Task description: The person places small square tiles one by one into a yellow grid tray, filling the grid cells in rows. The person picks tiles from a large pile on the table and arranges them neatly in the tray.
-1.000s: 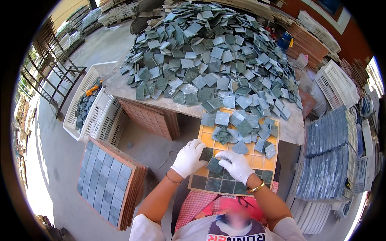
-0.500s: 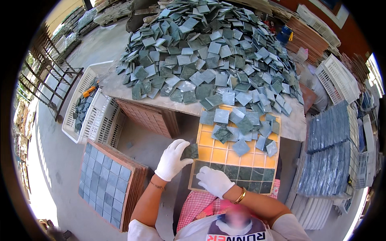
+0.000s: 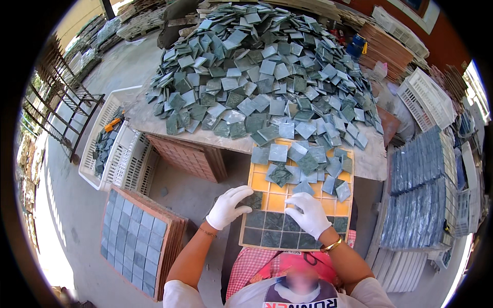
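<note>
My left hand (image 3: 229,207), in a white glove, has its thumb and fingers at the edges of a dark green stone tile (image 3: 256,200). This tile lies at the left end of the third row of the gridded board (image 3: 278,201), whose bare cells are yellow. Over the board, my right hand (image 3: 310,213), gloved too, has its fingers bent and apart, with no tile visible in it. Its fingertips are beside a loose grey-green tile (image 3: 303,188). Dark tiles (image 3: 273,221) fill the two near rows, partly hidden by my right hand. Loose tiles (image 3: 308,163) cover the board's far part.
A large heap of stone tiles (image 3: 257,77) covers the table beyond. Filled boards (image 3: 134,231) are stacked at left, near white crates (image 3: 123,159) holding tile pieces. Wrapped tile stacks (image 3: 416,190) stand at right, below a white crate (image 3: 426,100). A metal rack (image 3: 61,110) stands far left.
My left hand has moved slightly right, bringing its tile onto the board's third row. My right hand has gone from the near-left tiles to the right and farther up the board.
</note>
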Motion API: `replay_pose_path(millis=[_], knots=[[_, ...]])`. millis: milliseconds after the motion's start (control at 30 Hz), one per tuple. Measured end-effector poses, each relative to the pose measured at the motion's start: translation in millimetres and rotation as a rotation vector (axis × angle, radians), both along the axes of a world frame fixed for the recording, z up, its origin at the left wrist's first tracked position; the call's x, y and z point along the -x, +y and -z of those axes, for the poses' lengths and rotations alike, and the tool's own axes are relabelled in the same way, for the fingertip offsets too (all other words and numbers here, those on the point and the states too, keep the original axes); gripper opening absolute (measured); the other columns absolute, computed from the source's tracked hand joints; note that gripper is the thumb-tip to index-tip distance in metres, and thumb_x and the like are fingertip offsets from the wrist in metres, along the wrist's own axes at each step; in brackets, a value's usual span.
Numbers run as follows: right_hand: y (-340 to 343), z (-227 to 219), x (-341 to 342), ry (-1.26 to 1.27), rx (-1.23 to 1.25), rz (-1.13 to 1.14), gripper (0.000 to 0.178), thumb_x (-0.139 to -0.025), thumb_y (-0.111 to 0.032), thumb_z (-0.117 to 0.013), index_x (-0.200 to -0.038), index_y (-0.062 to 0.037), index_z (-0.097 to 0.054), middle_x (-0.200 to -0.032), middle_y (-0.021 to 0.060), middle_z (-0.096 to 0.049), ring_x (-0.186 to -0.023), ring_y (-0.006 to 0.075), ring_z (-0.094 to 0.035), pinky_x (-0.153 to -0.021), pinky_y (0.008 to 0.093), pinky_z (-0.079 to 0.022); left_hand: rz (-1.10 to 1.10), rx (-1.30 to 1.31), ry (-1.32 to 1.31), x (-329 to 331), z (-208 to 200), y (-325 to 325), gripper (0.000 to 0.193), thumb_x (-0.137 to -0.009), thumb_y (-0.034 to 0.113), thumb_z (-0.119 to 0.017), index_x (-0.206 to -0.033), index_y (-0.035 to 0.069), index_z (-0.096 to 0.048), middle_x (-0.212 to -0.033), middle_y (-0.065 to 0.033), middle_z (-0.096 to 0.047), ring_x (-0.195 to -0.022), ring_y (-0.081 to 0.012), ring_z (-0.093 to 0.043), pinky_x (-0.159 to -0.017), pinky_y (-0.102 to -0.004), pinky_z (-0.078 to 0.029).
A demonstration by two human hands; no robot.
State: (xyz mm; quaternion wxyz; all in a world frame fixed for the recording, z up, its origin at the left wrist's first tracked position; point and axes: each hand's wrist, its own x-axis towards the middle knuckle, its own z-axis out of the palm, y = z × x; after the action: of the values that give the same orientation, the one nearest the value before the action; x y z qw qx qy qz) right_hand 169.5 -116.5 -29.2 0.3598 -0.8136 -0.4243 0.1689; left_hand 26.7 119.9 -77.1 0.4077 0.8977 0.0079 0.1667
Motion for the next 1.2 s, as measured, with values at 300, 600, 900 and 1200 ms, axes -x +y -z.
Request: replay_pose_path(millis=[300, 600, 900, 1200], knots=[[69, -8, -19, -0.331, 0.389, 0.145, 0.066, -0.074, -0.029, -0.077, -0.128, -0.0061, -0.047, -0.116, 0.0151, -0.054, -0.101, 0.0328, -0.06, -0.084, 0.0413, -0.051, 0.006, -0.218, 0.052, -3, -19, -13, 0.05, -0.071, 0.012, -0.074, -0.12, 0.009, -0.062, -0.123, -0.0068, -0.063, -0.096, -0.0292, -0.057, -0.087, -0.0368, -0.048], [15, 11, -12, -0.244, 0.115, -0.259, 0.059, -0.076, -0.022, -0.074, -0.127, -0.0055, -0.05, -0.12, 0.0156, -0.052, -0.11, 0.0342, -0.054, -0.094, 0.0405, -0.046, -0.12, -0.359, 0.152, 7, -6, -48, 0.067, -0.074, 0.022, -0.073, -0.136, 0.008, -0.05, -0.144, -0.0147, -0.044, -0.135, -0.0386, -0.035, -0.111, -0.0503, -0.027], [4, 22, 3, 0.219, -0.015, -0.049, 0.051, -0.078, -0.014, -0.071, -0.124, -0.005, -0.053, -0.121, 0.0178, -0.054, -0.11, 0.0336, -0.055, -0.094, 0.0416, -0.046, -0.205, -0.503, 0.283, -1, -10, -95, 0.085, -0.079, 0.048, -0.065, -0.141, -0.004, -0.038, -0.147, -0.0229, -0.037, -0.139, -0.0362, -0.031, -0.112, -0.0561, -0.018], [-6, 9, -18, -0.262, 0.164, 0.307, 0.037, -0.079, -0.024, -0.072, -0.109, -0.009, -0.056, -0.102, 0.0119, -0.06, -0.089, 0.0322, -0.063, -0.073, 0.0416, -0.052, -0.045, -0.574, 0.198, -32, -15, -113, 0.079, -0.075, 0.046, -0.07, -0.139, 0.007, -0.046, -0.146, -0.0095, -0.043, -0.136, -0.0266, -0.036, -0.111, -0.054, -0.023]])
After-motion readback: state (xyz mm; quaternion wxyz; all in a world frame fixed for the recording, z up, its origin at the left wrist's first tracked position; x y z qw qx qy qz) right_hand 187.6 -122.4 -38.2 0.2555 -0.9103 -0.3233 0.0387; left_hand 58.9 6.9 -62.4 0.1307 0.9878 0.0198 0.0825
